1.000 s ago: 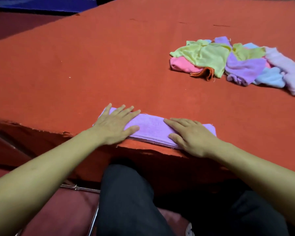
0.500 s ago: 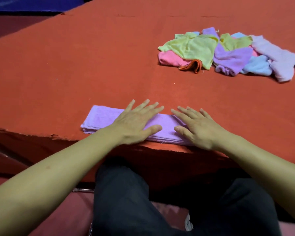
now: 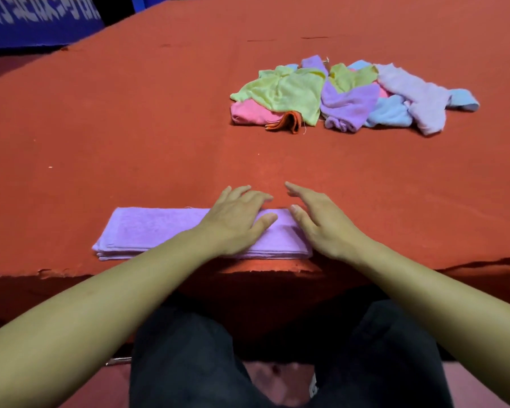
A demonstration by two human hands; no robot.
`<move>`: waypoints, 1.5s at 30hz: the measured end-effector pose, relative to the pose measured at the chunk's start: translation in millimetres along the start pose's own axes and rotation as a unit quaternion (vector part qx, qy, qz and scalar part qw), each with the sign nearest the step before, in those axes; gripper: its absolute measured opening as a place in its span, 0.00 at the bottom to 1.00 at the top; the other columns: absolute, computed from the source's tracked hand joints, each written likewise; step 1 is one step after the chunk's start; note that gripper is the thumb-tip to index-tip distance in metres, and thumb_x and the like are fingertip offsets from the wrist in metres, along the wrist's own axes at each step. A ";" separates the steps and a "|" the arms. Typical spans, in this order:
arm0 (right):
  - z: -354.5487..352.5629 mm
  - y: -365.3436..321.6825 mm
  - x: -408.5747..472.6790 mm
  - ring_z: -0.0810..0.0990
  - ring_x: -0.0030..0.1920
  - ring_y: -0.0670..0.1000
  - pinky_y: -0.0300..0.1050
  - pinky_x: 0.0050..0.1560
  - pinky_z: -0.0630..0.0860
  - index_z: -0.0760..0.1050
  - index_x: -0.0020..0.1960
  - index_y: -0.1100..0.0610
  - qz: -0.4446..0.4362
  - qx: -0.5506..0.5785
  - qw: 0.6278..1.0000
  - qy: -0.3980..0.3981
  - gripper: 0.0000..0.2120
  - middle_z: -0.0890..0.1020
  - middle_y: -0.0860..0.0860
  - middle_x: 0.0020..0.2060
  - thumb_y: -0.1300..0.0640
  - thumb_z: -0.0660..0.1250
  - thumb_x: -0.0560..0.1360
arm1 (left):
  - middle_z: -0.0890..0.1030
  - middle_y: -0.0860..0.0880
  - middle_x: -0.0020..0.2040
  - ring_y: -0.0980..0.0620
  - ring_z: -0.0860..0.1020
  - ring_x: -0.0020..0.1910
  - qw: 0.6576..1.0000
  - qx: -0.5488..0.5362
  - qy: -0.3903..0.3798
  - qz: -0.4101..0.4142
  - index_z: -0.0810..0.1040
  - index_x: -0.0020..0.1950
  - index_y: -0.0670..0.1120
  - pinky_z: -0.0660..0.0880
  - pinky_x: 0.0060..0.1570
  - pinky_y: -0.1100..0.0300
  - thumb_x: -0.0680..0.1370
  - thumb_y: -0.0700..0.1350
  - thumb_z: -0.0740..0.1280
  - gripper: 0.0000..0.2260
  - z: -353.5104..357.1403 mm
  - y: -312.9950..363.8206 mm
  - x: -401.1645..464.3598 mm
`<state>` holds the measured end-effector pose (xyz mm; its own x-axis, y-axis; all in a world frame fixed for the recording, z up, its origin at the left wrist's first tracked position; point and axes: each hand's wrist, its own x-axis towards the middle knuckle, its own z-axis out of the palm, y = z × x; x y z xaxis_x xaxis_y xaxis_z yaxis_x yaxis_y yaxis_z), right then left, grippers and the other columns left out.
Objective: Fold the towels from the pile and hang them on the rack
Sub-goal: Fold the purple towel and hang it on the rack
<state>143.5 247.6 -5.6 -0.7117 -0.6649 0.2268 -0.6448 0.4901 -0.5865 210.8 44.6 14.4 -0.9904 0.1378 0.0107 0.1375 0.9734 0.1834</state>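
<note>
A purple towel (image 3: 147, 231), folded into a long narrow strip, lies along the near edge of the red table (image 3: 100, 136). My left hand (image 3: 236, 219) lies flat on its right half with straight fingers. My right hand (image 3: 321, 225) rests at the strip's right end, fingers straight and slightly lifted over the table. The pile of loose towels (image 3: 348, 95) in yellow, pink, purple, blue and orange sits far right on the table. No rack is in view.
The table's front edge (image 3: 277, 270) is ragged and drops off just below the folded towel. My dark-trousered legs (image 3: 189, 363) are under it. A blue banner (image 3: 36, 22) stands beyond the far left corner.
Both hands have slid to the right along the folded purple towel, from its two ends to its right end. The left half of the strip is now uncovered.
</note>
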 end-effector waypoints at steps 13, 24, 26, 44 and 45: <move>-23.9 39.4 -22.5 0.74 0.48 0.49 0.38 0.51 0.66 0.69 0.71 0.52 0.013 -0.017 0.997 0.075 0.27 0.78 0.42 0.51 0.67 0.65 0.74 | 0.76 0.47 0.67 0.45 0.73 0.65 0.996 -0.072 -0.061 0.004 0.66 0.73 0.52 0.68 0.62 0.54 0.79 0.57 0.64 0.24 1.1 51.7 52.1; -26.7 13.1 4.7 0.81 0.43 0.46 0.32 0.48 0.75 0.66 0.73 0.52 -0.016 0.166 0.985 0.051 0.28 0.79 0.41 0.52 0.66 0.69 0.76 | 0.80 0.58 0.46 0.55 0.77 0.48 0.956 -0.288 0.046 -0.024 0.69 0.67 0.54 0.73 0.56 0.54 0.77 0.43 0.68 0.20 -20.5 36.7 27.5; -36.1 -7.9 20.9 0.82 0.42 0.45 0.35 0.48 0.77 0.64 0.73 0.51 -0.046 0.205 0.978 0.018 0.29 0.80 0.43 0.54 0.66 0.68 0.77 | 0.80 0.57 0.45 0.56 0.77 0.45 0.935 -0.340 0.094 -0.022 0.70 0.63 0.56 0.73 0.53 0.54 0.75 0.45 0.67 0.18 -35.4 29.0 11.3; -59.1 -363.3 131.0 0.77 0.43 0.48 0.48 0.49 0.76 0.67 0.71 0.55 -0.376 0.397 0.808 -0.221 0.23 0.78 0.48 0.40 0.61 0.66 0.77 | 0.84 0.49 0.50 0.50 0.81 0.49 0.772 -0.343 0.514 -0.146 0.72 0.59 0.52 0.76 0.56 0.52 0.79 0.37 0.66 0.13 -260.8 -9.0 -239.6; -55.9 -378.1 131.4 0.77 0.42 0.48 0.48 0.48 0.75 0.68 0.71 0.54 -0.380 0.408 0.795 -0.240 0.23 0.77 0.48 0.39 0.60 0.67 0.77 | 0.85 0.48 0.50 0.50 0.82 0.50 0.769 -0.326 0.525 -0.160 0.72 0.58 0.53 0.77 0.57 0.51 0.79 0.38 0.66 0.13 -267.2 -8.2 -252.9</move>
<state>278.2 6.4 289.5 0.1108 -0.8286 0.5488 -0.3027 -0.5541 -0.7755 456.2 -47.2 272.8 -0.4844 -0.6479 0.5878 0.1858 0.5803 0.7929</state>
